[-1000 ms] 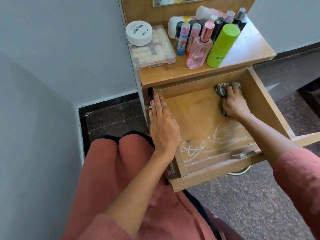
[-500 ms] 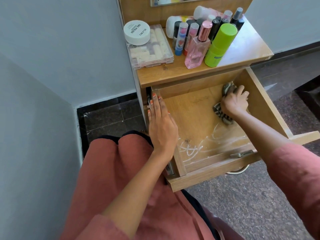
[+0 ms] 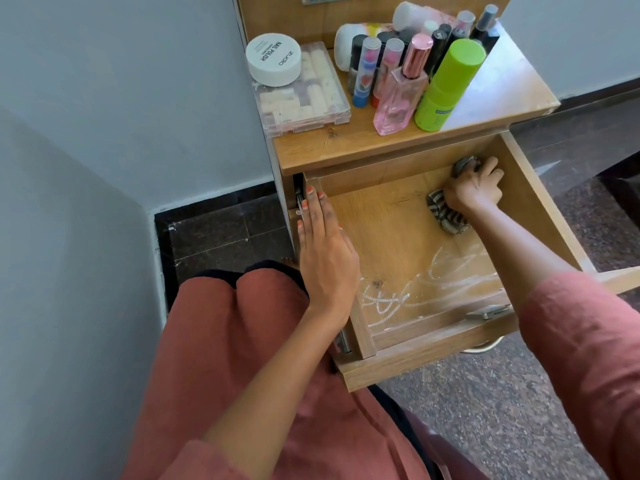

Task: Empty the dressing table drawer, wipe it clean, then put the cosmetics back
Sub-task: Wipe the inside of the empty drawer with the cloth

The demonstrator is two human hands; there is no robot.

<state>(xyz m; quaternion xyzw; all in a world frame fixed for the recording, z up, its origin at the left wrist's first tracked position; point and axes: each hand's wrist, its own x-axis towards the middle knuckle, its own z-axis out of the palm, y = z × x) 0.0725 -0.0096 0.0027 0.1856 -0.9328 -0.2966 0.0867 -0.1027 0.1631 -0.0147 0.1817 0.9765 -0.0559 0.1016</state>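
The wooden drawer point(image 3: 391, 233) is pulled out, with nothing in it but a cloth, and white streaks mark its floor near the front. My right hand point(image 3: 476, 187) grips a striped grey cloth point(image 3: 446, 216) and presses it into the far right corner of the drawer. My left hand point(image 3: 322, 251) lies flat with straight fingers on the drawer's left wall. The cosmetics stand on the table top point(image 3: 346, 147): a green bottle point(image 3: 446, 88), a pink perfume bottle point(image 3: 401, 91), a white jar point(image 3: 273, 58) on a clear plastic box point(image 3: 311, 105), and several tubes behind them.
A grey wall closes in on the left, and the dark stone floor point(image 3: 221, 233) runs beside and under the table. My knees in rust-coloured cloth point(image 3: 228, 341) sit against the drawer's left front. A metal handle point(image 3: 485, 346) hangs under the drawer front.
My right hand has pushed the cloth from the drawer's rear middle into the far right corner. My left hand has stayed on the left wall.
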